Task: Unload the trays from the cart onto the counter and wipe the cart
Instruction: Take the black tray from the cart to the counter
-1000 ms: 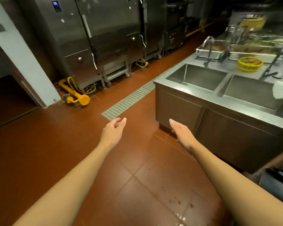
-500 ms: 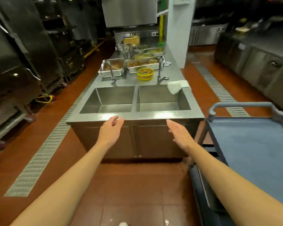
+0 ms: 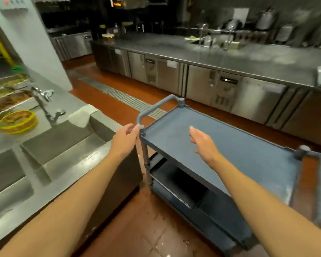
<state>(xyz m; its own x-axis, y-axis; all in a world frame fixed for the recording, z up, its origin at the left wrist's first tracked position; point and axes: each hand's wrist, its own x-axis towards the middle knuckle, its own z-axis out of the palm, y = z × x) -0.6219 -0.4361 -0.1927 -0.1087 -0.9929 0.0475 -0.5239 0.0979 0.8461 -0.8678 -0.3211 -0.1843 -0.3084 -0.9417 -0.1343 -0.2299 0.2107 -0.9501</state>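
at the far left, trays (image 3: 6, 93) of food and a yellow basket (image 3: 17, 122) sit on the steel counter (image 3: 67, 101) beside the sink (image 3: 63, 141), with a white cloth (image 3: 82, 115) draped over the sink's far rim. so the unloading looks done, at least for the top shelf, and the wiping step seems about to begin. the left hand (image 3: 123, 140) hangs with fingers loosely curved and holding nothing, its fingertips just beside the near corner post of the blue cart (image 3: 230, 145); whether they touch it cannot be told. further right, the right hand (image 3: 204, 143) hovers over the cart's bare top shelf, fingers straight and spread, gripping nothing. a dark tray (image 3: 178, 186) lies on a lower shelf. the next move likely calls for reaching left to take the cloth, or stooping to lift out that lower tray first.
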